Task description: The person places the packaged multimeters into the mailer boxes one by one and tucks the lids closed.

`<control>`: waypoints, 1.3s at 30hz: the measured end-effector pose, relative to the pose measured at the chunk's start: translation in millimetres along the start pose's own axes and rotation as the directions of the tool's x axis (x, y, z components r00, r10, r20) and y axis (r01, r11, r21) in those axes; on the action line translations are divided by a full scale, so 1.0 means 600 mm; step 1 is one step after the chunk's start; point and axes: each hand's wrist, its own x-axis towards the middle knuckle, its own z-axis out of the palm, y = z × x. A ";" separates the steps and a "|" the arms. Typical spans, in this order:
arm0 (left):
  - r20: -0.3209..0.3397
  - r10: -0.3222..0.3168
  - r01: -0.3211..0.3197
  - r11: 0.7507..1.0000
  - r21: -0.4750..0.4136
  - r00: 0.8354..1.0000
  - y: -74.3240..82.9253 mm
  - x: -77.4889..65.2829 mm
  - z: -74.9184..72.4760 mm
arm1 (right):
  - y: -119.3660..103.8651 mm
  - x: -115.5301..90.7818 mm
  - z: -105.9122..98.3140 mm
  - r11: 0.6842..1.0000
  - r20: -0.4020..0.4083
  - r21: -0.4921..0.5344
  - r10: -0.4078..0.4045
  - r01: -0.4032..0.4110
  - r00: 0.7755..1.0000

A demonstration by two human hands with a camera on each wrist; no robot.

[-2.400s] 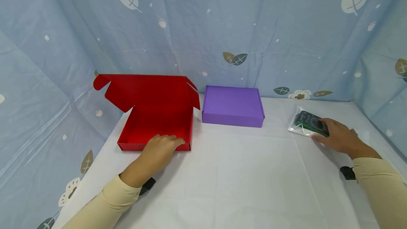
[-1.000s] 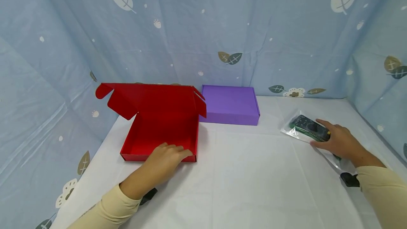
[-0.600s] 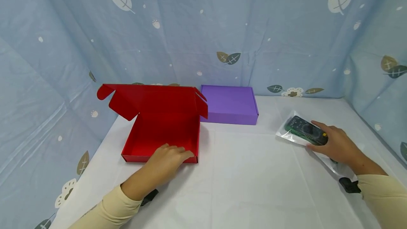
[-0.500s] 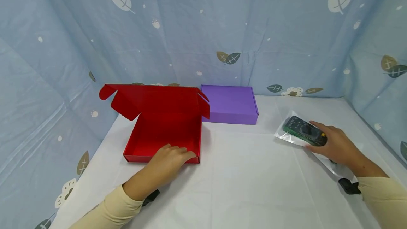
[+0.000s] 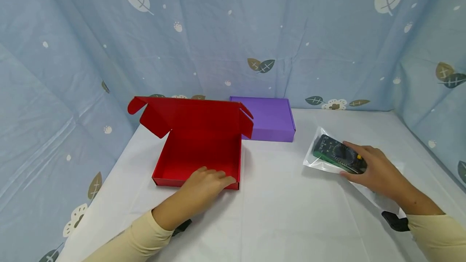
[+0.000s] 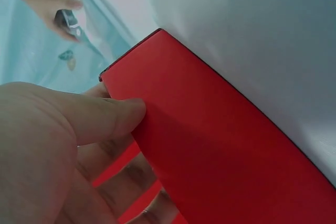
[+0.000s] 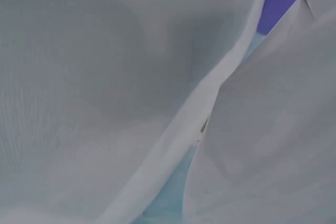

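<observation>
In the head view the right hand (image 5: 380, 173) grips a dark, rectangular device with a green side (image 5: 336, 151), bagged in clear plastic (image 5: 312, 161), its thumb along the lower edge and its fingers along the upper. The device lies at ten o'clock from that hand; its long axis runs from ten to four o'clock, the end with a small yellow spot (image 5: 359, 157) nearest the hand.

The left hand (image 5: 204, 187) grips the front wall (image 6: 210, 129) of a red cardboard box (image 5: 193, 157) near its four o'clock corner — thumb on the outer face, fingers over the inner side, as the left wrist view shows. The box lies mainly at twelve o'clock from this hand, its long axis nine to three, its raised lid (image 5: 200, 116) at twelve.

A closed purple cardboard box (image 5: 273, 112) sits at two o'clock from the red one, partly hidden by the lid — whether they touch I cannot tell.
</observation>
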 end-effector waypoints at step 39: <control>0.034 0.175 -0.177 0.980 0.089 0.984 0.089 0.071 0.012 | -0.075 -0.043 0.005 1.000 0.052 -0.022 -0.001 0.003 0.999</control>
